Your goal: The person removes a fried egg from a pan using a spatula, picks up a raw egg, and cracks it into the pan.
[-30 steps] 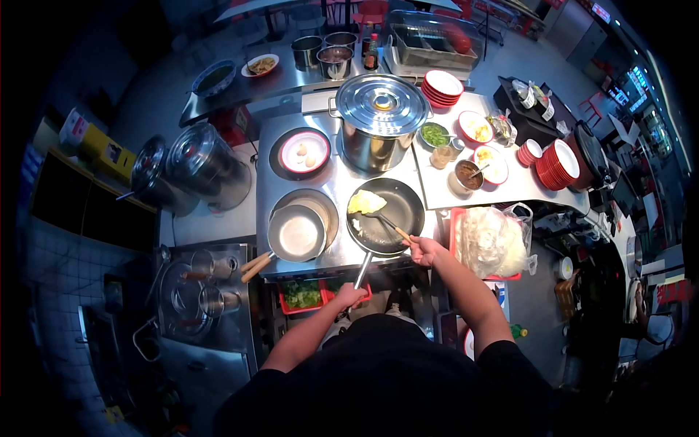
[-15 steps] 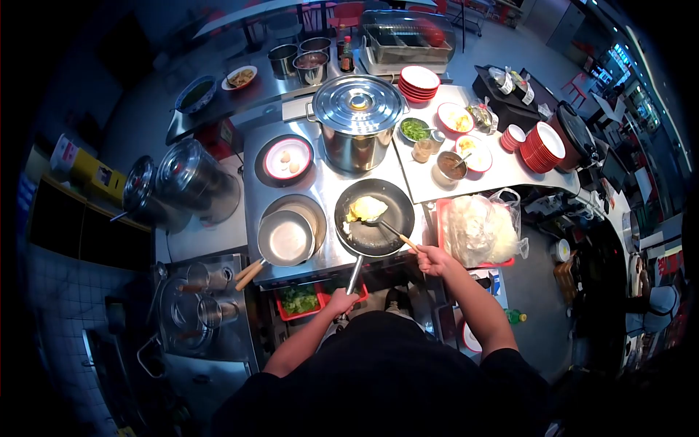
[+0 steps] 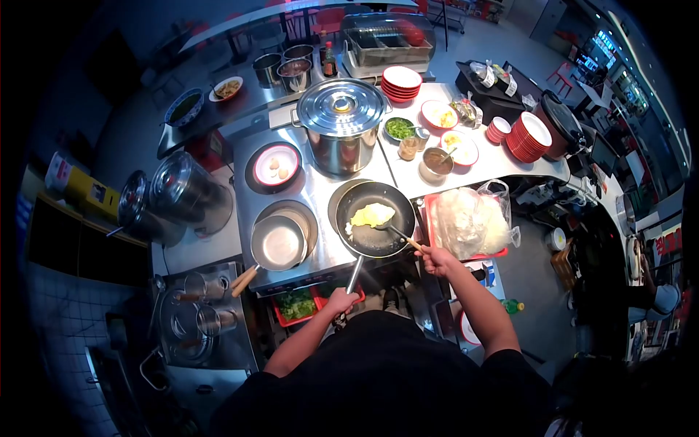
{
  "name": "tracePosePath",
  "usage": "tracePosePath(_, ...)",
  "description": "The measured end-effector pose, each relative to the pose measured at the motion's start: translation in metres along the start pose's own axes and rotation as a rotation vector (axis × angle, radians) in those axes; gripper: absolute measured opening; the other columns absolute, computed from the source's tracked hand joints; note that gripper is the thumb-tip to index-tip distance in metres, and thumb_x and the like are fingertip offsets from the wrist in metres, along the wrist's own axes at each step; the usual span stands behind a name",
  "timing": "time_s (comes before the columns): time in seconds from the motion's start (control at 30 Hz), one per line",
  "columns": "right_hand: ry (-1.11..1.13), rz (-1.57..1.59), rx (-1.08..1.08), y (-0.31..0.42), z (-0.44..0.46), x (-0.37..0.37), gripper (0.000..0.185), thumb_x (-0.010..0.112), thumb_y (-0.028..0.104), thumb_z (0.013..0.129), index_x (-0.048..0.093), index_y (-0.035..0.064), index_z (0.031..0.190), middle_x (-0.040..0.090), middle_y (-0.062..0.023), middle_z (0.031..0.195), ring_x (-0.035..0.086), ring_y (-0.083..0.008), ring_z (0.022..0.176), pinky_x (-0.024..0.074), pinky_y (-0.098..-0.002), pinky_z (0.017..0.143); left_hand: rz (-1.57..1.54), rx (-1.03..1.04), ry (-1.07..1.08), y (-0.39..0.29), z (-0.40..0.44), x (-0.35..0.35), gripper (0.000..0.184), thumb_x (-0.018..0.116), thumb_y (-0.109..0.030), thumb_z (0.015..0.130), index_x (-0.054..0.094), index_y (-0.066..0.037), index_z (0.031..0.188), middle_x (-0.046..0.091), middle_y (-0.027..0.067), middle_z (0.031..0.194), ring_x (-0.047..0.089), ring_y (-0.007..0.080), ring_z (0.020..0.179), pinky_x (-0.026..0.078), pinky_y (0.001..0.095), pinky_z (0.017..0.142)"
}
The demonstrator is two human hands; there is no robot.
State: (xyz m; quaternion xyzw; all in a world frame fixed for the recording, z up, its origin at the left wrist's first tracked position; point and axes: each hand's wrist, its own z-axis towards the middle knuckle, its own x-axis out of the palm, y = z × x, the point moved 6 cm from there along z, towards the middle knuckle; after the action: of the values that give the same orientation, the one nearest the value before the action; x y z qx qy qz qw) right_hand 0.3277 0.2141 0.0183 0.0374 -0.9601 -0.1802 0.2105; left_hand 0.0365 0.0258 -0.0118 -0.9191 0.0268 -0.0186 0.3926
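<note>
My left hand (image 3: 342,301) is wrapped round the metal handle (image 3: 354,275) of a black frying pan (image 3: 378,244) at the front of the steel stove top. Inside the pan lies a soft yellow mass of what looks like cooked egg (image 3: 372,215), with small bits beside it. My right hand (image 3: 438,261) grips a wooden-handled spatula (image 3: 413,244) that reaches into the pan from the right. Its head meets the egg and is partly hidden by it.
Left of the pan sits a smaller pan (image 3: 279,242); behind stands a lidded stockpot (image 3: 342,131). A bowl holds eggs (image 3: 277,167). At right are a bag of white food (image 3: 470,222), a sauce pot (image 3: 436,167), chopped greens (image 3: 399,129) and stacked red-rimmed plates (image 3: 529,138).
The egg has shifted right within the pan and looks more gathered against the spatula. The pan has moved slightly right on the stove. Both hands keep their grips, and the camera view has shifted.
</note>
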Motion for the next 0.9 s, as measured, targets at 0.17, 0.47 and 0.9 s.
tracePosePath(0.17,-0.094,-0.046,0.077,-0.013,0.001,0.010,0.034,0.046,0.036,0.105,0.061,0.0058,0.102,0.028,0.0097,0.055,0.019,-0.0062,0.042,0.0203,-0.0237,0.039,-0.065,-0.029,0.000,0.008,0.001,0.006,0.026,0.064,-0.017,0.083,0.054,-0.002,0.064,0.052,0.0067,0.050,0.049,0.0151,0.036,0.037,0.0314,0.035)
tracePosePath(0.47,0.042,0.065,0.180,-0.038,0.031,0.051,0.034,0.042,0.034,0.106,0.060,0.0053,0.104,0.025,0.0094,0.056,0.018,-0.0062,0.042,0.0188,-0.0236,0.040,-0.117,-0.023,-0.005,0.019,0.005,0.006,0.024,0.063,-0.015,0.084,0.053,-0.002,0.066,0.052,0.0067,0.051,0.049,0.0147,0.036,0.037,0.0310,0.036)
tracePosePath(0.9,0.109,0.327,0.214,-0.031,0.049,0.080,0.036,0.038,0.033,0.107,0.057,0.0031,0.111,0.025,0.0087,0.055,0.019,-0.0066,0.042,0.0197,-0.0232,0.040,-0.053,-0.019,-0.033,0.027,0.010,0.008,0.024,0.063,-0.017,0.083,0.054,-0.002,0.067,0.054,0.0069,0.053,0.052,0.0163,0.038,0.039,0.0326,0.036)
